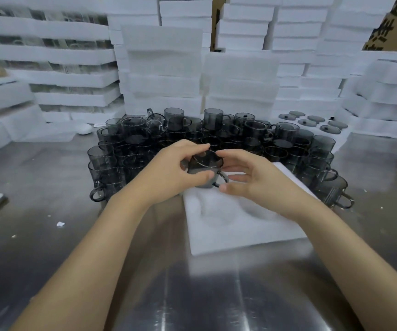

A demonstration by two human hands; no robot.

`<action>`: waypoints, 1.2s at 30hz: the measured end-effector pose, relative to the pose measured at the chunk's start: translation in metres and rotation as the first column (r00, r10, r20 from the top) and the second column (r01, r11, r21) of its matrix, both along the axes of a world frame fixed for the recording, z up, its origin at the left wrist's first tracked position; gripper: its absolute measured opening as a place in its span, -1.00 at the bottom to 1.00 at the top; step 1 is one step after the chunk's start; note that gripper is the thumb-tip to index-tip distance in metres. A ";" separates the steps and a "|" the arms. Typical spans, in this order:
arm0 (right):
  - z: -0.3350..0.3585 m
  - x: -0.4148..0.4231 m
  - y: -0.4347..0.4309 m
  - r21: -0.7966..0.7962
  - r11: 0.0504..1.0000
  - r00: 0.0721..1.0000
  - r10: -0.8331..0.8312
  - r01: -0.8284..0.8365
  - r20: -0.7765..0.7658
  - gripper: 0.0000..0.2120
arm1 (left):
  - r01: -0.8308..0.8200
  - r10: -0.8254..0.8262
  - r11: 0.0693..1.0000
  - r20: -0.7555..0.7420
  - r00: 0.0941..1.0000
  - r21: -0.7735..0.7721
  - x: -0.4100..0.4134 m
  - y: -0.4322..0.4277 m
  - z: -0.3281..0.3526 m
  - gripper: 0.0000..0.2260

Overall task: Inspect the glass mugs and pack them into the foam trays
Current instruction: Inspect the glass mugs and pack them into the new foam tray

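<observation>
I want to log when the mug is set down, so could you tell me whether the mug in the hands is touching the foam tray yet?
Cannot tell. In the head view the smoked-glass mug, gripped by the left hand, overlaps the foam tray, and its base is hidden.
</observation>
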State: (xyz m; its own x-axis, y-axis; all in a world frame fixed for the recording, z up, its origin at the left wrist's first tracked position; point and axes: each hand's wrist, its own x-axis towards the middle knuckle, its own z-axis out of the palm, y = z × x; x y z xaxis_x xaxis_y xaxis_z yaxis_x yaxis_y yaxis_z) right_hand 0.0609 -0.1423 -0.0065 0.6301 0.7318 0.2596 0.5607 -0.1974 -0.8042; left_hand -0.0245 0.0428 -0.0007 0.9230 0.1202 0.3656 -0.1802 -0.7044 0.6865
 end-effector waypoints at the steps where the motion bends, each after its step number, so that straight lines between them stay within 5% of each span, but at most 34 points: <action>1: 0.000 -0.001 0.000 -0.010 1.000 1.000 0.001 -0.001 0.014 -0.49 | 0.008 -0.008 1.000 -0.013 1.000 0.002 0.000 -0.001 0.000 -0.49; 18: 0.001 -0.006 -0.002 -0.169 0.986 0.974 0.026 0.013 0.226 -0.53 | -0.065 0.067 0.996 -0.031 0.997 0.059 -0.002 -0.002 0.002 -0.45; 27: 0.004 -0.008 -0.004 -0.037 0.999 0.933 -0.010 0.025 0.361 -0.53 | -0.074 0.078 0.994 -0.049 0.996 0.080 -0.004 -0.007 0.005 -0.54; 36: 0.003 -0.005 -0.003 -0.284 0.958 0.943 0.071 0.026 0.324 -0.67 | 0.010 0.039 0.976 -0.225 0.974 0.216 -0.002 -0.001 0.001 -0.64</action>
State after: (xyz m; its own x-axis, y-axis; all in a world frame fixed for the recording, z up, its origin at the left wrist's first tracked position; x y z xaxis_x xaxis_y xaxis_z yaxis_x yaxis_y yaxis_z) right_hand 0.0561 -0.1457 -0.0031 0.5273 0.8179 0.2303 0.7898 -0.3718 -0.4878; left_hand -0.0269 0.0414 0.0002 0.9832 0.0760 0.1660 -0.0263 -0.8408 0.5408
